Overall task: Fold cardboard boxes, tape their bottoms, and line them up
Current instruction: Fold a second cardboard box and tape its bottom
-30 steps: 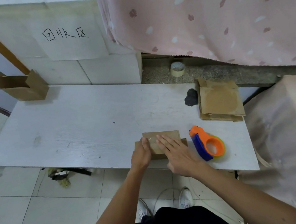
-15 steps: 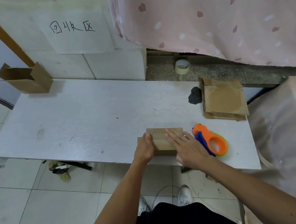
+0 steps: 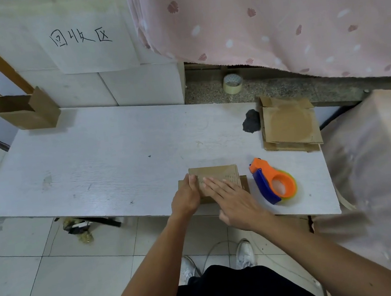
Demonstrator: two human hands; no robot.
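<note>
Head view: left grip (image 3: 186,196) is curled over the left end of the cardboard box (image 3: 223,172) and holds it. Right grip (image 3: 235,202) lies flat, fingers straight, pressing on the box top. The box rests at the near edge of the desk (image 3: 115,159), with its long axis running left-right, parallel to that edge. Faint print on its top is illegible. Just to the right lies an orange-and-blue tape dispenser (image 3: 273,183). Beyond that is a stack of flat cardboard (image 3: 290,125). An open box (image 3: 24,111) stands at the far left corner. A paper sign (image 3: 87,41) on the wall reads "回收区".
</note>
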